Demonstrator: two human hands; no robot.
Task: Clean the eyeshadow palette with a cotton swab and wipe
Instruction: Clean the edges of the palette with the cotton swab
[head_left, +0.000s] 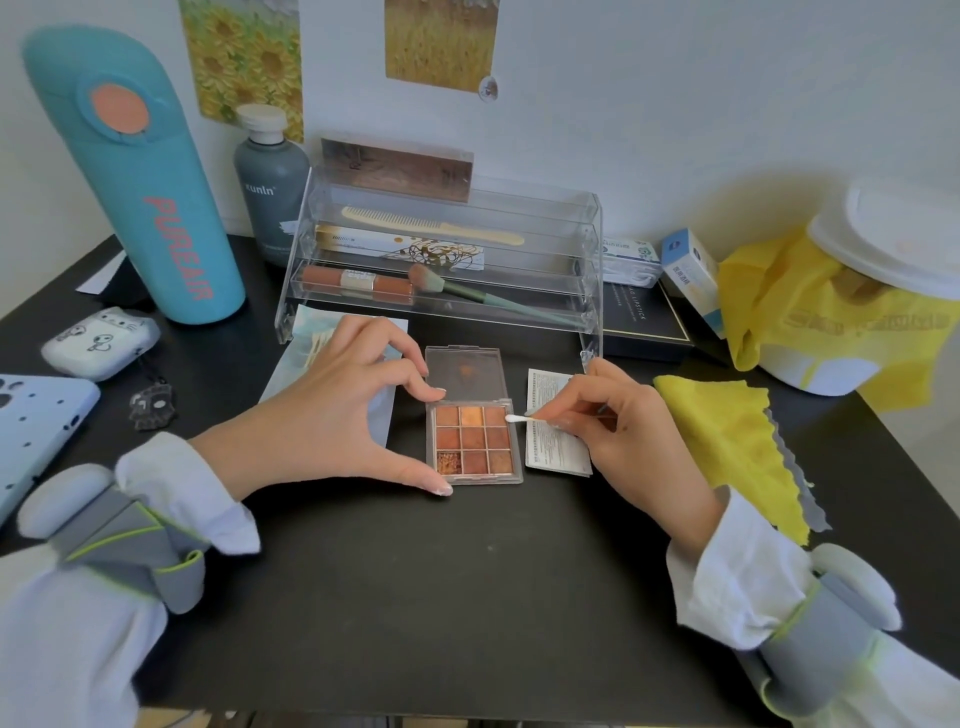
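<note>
An open eyeshadow palette (472, 441) with several brown and orange pans lies flat on the black table, its clear lid (465, 375) folded back. My left hand (343, 415) braces it, index fingertip on the hinge corner and thumb tip at the near left corner. My right hand (618, 421) pinches a cotton swab (524, 419) whose white tip touches the palette's right rim by the top right pan. A white wipe sachet (553, 447) lies just right of the palette, partly under my right hand.
A yellow cloth (737, 447) lies at the right, with a white tub and yellow bag (852, 306) behind. A clear acrylic organiser (441, 254) stands behind the palette. A teal flask (140, 187), grey bottle (270, 182), earbud case (101, 340) and phone (31, 431) stand at the left.
</note>
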